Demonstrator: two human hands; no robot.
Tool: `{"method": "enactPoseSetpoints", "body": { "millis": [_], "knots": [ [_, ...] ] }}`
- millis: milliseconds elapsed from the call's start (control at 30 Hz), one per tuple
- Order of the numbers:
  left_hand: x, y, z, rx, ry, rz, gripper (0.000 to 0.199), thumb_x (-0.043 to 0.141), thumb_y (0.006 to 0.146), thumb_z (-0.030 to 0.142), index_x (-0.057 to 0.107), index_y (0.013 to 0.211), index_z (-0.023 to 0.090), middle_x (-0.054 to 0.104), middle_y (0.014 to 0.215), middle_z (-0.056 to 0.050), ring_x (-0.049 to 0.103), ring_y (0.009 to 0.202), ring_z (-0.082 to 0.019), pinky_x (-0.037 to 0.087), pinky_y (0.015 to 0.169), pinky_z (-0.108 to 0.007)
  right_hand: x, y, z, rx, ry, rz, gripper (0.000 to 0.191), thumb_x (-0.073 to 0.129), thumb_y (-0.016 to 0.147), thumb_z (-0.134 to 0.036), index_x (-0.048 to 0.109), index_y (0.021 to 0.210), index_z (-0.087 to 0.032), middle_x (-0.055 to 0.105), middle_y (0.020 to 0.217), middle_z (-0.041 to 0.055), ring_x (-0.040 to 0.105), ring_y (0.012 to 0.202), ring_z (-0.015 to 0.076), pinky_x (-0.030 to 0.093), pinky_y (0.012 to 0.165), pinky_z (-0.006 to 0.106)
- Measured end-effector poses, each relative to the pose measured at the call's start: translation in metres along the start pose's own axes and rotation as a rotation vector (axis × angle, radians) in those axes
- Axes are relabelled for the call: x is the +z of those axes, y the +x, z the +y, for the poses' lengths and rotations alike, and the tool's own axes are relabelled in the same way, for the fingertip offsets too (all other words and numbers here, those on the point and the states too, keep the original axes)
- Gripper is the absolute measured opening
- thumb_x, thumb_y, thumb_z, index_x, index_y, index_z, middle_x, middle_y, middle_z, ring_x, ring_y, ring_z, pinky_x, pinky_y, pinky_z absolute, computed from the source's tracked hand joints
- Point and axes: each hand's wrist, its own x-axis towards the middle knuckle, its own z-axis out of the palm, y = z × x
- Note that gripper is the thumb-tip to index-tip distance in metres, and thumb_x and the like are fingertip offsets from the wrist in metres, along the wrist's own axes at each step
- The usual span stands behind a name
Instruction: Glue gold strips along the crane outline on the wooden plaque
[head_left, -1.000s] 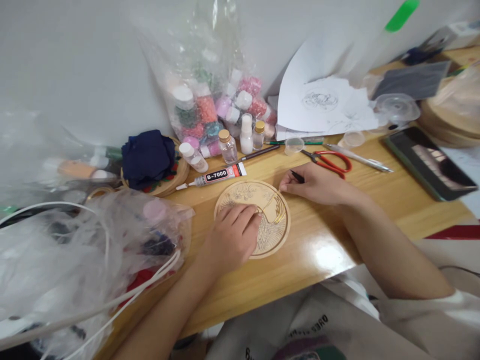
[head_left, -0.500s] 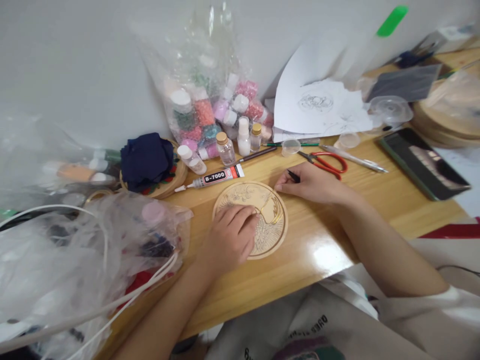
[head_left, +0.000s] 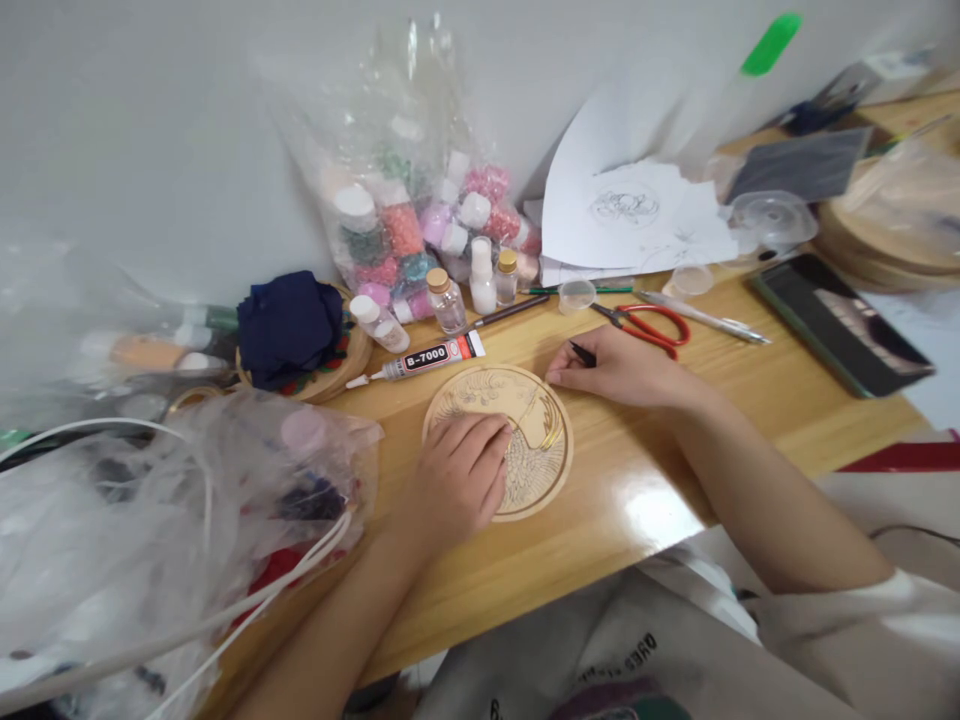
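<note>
A round wooden disc [head_left: 559, 482] with a raised rim lies on the table, its face drawn with fine dark feather-like lines. Gold wire [head_left: 553, 432] curves in strands over its right part. My left hand [head_left: 466, 465] rests on the disc's left side, thumb and fingers closed at the wire's left end; the fingertips are partly hidden. At the disc's upper right rim, my right hand [head_left: 600, 368] is closed in a pinch around a slim black tool [head_left: 583, 353], of which only a short end shows. A thin strand seems to run between the two hands.
Behind the disc lie a B-7000 glue tube [head_left: 435, 356], small bottles [head_left: 448, 302] and red-handled pliers [head_left: 651, 328]. A phone [head_left: 840, 325] is at right. Plastic bags [head_left: 97, 540] and white cables crowd the left; a bag of bead jars [head_left: 401, 225] leans on the wall.
The whole view has shifted slightly. The gold strands between the hands look flatter and less looped than before; both hands stay nearly in place.
</note>
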Motion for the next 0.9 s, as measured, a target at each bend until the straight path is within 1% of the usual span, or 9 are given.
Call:
{"method": "enactPoseSetpoints", "body": {
  "millis": [200, 433, 600, 900],
  "knots": [
    [-0.0004, 0.0001, 0.0004, 0.001, 0.015, 0.004, 0.032, 0.049, 0.084, 0.012, 0.058, 0.115, 0.007, 0.063, 0.114, -0.017, 0.055, 0.108, -0.028, 0.049, 0.091, -0.046, 0.0003, 0.0001, 0.0011, -0.014, 0.005, 0.009, 0.021, 0.06, 0.078, -0.038, 0.067, 0.074, -0.019, 0.069, 0.071, 0.0027, 0.06, 0.066, 0.0175, 0.044, 0.056, 0.027],
    [0.0, 0.0011, 0.0002, 0.009, 0.024, 0.002, 0.031, 0.049, 0.084, 0.012, 0.057, 0.114, 0.006, 0.064, 0.114, -0.017, 0.056, 0.105, -0.028, 0.05, 0.089, -0.046, 0.0021, 0.0002, 0.0003, -0.035, 0.009, 0.028, 0.018, 0.059, 0.077, -0.033, 0.068, 0.074, -0.018, 0.067, 0.067, 0.0024, 0.058, 0.061, 0.0158, 0.042, 0.055, 0.026],
    [0.0005, 0.0008, -0.0001, 0.01, 0.019, 0.012, 0.032, 0.049, 0.084, 0.012, 0.057, 0.115, 0.007, 0.064, 0.114, -0.016, 0.056, 0.106, -0.028, 0.05, 0.089, -0.047, 0.0025, 0.0001, -0.0016, -0.034, -0.006, 0.028, 0.02, 0.058, 0.078, -0.034, 0.068, 0.073, -0.018, 0.063, 0.062, 0.0015, 0.055, 0.057, 0.0148, 0.041, 0.054, 0.026],
    [0.0008, -0.0002, -0.001, 0.016, 0.018, -0.001, 0.032, 0.049, 0.083, 0.011, 0.058, 0.114, 0.007, 0.063, 0.114, -0.017, 0.055, 0.107, -0.028, 0.049, 0.089, -0.047, 0.0032, 0.0002, -0.0004, -0.036, -0.016, 0.046, 0.02, 0.058, 0.077, -0.033, 0.068, 0.073, -0.017, 0.061, 0.06, 0.0013, 0.054, 0.057, 0.0145, 0.041, 0.056, 0.027]
  ]
}}
